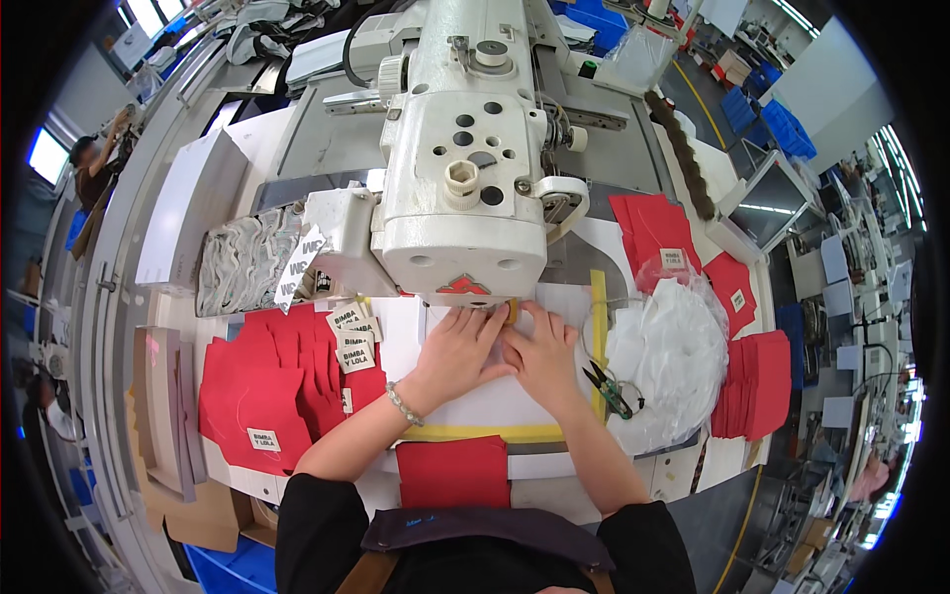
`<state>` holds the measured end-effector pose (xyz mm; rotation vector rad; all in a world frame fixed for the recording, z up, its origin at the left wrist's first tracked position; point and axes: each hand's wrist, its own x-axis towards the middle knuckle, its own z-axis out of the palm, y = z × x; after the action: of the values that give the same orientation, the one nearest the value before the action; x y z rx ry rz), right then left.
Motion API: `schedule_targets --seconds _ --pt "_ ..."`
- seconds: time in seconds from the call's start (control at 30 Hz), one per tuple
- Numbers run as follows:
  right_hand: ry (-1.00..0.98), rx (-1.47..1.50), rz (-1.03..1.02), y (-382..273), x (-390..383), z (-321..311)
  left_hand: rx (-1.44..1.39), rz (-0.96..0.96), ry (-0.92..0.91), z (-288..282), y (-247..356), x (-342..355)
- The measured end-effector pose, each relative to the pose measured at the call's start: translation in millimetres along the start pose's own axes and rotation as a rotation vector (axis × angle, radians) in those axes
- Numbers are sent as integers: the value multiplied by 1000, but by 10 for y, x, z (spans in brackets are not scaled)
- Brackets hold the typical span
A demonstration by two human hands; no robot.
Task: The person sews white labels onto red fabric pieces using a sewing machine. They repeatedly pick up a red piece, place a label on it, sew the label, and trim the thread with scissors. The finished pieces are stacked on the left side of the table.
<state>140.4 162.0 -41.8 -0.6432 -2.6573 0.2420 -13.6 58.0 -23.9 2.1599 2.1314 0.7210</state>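
Note:
Both my hands lie side by side under the head of a large white sewing machine [465,198]. My left hand [460,346], with a bead bracelet above it at the wrist, rests flat with its fingers stretched forward on a white sheet [475,404]. My right hand [539,351] is beside it, fingers apart and slightly bent. Its fingertips are close to a small brass-coloured part [512,313] below the machine head. The machine hides the needle area, and I cannot make out what lies under my fingertips. Yellow tape [495,433] edges the white work surface.
Red fabric pieces [247,381] and loose labels [356,351] lie left; more red pieces [757,386] lie right. Green-handled thread snips [612,391] sit by a white plastic-wrapped bundle [668,356]. A red piece [453,472] lies at the front edge. A long white box [193,208] stands far left.

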Motion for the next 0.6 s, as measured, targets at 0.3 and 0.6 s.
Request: schedule_targets --seconds 0.3,0.6 --pt "-9 9 -1 -22 8 -21 -40 -11 3 75 -52 42" --pt "29 41 41 -39 28 -32 -37 46 103 -81 87 -44"
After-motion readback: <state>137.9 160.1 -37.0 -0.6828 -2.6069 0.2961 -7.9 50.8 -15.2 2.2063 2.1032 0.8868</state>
